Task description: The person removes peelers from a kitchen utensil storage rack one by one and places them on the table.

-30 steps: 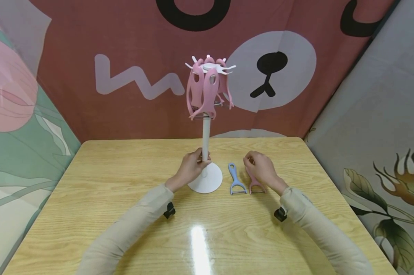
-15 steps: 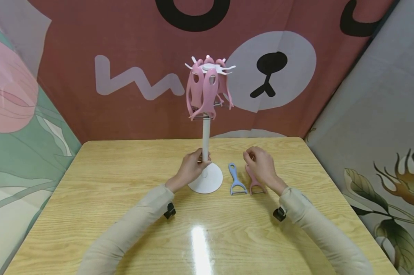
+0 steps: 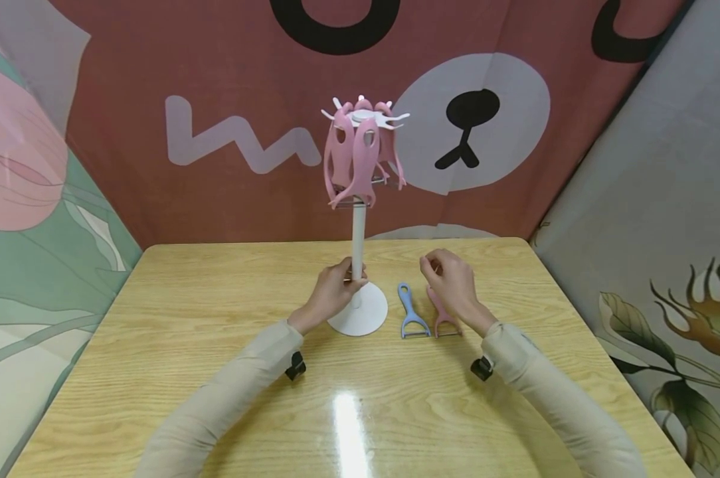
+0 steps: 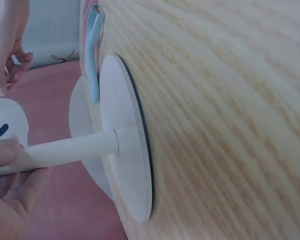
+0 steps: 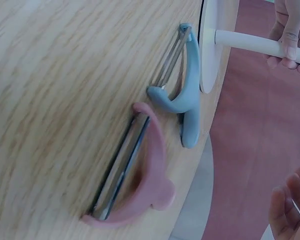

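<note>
A white stand (image 3: 358,239) with a round base rises from the wooden table, several pink peelers (image 3: 366,156) hanging from the hooks at its top. My left hand (image 3: 331,292) grips its pole just above the base, thumb and fingers around it in the left wrist view. Right of the base lie a blue peeler (image 3: 407,304) and a pink peeler (image 5: 157,175), side by side, blades toward me. Over the pink one hovers my right hand (image 3: 454,284), fingers loosely curled with nothing visible in them. It hides part of that handle in the head view.
The wooden table (image 3: 216,285) extends to both sides and in front, with a bright reflection near the front. A red patterned cloth (image 3: 246,199) hangs behind it. More patterned cloths flank the left and right sides.
My right hand has lifted slightly and shifted a little away from me and left, above the pink peeler. The left hand, the stand and both lying peelers look unmoved.
</note>
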### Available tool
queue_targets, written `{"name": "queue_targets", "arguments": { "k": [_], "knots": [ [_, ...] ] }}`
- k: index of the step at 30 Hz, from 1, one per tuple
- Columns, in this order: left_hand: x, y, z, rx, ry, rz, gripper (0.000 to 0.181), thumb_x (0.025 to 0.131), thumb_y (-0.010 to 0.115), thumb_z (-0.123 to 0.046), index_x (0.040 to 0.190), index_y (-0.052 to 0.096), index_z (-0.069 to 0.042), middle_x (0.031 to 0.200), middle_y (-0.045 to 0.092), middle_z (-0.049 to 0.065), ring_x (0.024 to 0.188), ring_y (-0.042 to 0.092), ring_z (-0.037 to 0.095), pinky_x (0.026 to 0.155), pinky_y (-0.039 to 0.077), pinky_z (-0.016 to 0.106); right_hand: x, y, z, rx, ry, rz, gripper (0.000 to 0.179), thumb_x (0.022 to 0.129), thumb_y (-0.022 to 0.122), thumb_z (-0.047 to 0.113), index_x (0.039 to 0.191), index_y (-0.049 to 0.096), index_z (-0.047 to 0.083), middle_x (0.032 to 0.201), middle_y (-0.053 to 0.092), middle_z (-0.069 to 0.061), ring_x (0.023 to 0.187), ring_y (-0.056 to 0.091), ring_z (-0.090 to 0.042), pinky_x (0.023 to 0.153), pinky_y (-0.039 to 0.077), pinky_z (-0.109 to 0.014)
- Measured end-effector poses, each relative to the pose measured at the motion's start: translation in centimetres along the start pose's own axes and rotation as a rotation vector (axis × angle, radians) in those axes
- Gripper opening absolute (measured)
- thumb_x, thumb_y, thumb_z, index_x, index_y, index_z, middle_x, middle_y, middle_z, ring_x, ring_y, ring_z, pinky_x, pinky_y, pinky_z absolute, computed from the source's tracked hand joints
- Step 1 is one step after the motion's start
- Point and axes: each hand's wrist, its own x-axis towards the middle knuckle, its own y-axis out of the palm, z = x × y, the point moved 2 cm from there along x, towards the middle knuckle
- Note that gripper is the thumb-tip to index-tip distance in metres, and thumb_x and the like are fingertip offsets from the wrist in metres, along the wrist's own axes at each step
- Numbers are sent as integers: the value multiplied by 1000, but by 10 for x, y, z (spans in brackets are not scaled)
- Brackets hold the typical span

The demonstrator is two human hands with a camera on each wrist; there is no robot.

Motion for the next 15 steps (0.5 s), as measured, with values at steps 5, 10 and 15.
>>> {"name": "queue_targets", "arguments": {
  "k": [5,10,15],
  "knots": [
    [1,0,-1,-13,-12,-2,19,92,69,-2,108,62,5,95,69,11,91,71,24,79,58,26,4,0,6,1,-26,-59,19,100,59,20,89,70,7,75,64,-2,61,55,-14,54,45,-33],
    [2,0,0,-4,-18,-1,20,92,70,-2,108,62,7,95,69,11,91,71,24,79,58,26,9,-2,13,-6,-35,-90,20,99,60,20,88,70,8,74,64,-2,60,57,-14,55,46,-33],
    [2,0,1,2,-18,3,20,92,69,-4,108,62,6,95,69,10,91,71,23,79,58,26,15,-3,21,-2,-49,-117,21,98,60,19,85,69,7,72,64,-3,59,57,-15,54,45,-34]
  ]
}}
